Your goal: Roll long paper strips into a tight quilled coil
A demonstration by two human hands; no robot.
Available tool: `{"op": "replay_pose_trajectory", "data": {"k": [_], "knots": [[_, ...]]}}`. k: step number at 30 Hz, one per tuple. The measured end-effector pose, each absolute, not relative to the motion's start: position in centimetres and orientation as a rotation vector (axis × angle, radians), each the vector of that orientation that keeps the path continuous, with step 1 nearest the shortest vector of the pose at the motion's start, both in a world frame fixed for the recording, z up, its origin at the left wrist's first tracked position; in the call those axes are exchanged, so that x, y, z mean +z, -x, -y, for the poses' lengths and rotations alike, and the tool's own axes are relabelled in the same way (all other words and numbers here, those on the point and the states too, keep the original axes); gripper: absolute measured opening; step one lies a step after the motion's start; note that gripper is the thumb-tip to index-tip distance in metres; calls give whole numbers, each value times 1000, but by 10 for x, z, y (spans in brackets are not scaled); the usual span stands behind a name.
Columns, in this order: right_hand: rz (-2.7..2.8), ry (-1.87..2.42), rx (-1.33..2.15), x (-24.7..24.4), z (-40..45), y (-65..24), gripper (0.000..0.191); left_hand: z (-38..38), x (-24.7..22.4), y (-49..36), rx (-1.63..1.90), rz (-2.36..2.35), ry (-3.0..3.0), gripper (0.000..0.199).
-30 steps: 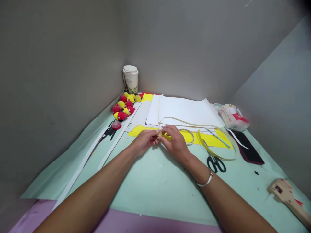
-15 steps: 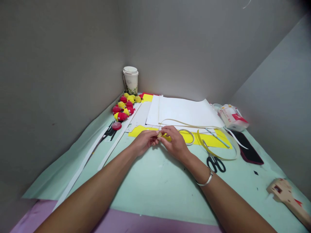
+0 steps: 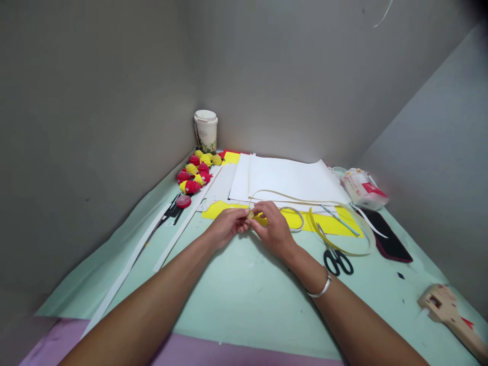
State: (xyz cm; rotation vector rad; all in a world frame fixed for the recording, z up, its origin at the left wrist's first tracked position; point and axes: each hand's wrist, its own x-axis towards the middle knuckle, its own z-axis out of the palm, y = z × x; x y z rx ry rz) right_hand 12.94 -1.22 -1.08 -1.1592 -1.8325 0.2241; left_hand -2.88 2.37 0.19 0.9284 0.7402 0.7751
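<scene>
My left hand pinches a small tan-yellow coil of paper strip between thumb and fingers. From the other side, the thumb and forefinger of my right hand close on the same coil. A long narrow yellow paper strip rises from the coil and loops away to the right. Beneath the hands lies a yellow paper sheet. To the right of my right hand are a ring-shaped roll and black-handled scissors. The fingers partly hide the coil.
Red and yellow coiled paper figures sit at the left, before a lidded cup. White sheets lie at the back. On the right are a tissue pack, a phone, a blue pen-like stick and a glue gun.
The whole view has shifted slightly, so things appear a little lower. Both hands stay together at the coil, with only small finger movement.
</scene>
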Motion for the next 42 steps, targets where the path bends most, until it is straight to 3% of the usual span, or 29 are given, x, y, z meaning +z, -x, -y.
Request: {"op": "replay_pose_trajectory", "data": {"k": [42], "knots": [[1833, 1150, 206, -9, 13, -128, 13, -23, 2, 29, 779, -746, -930, 17]]}}
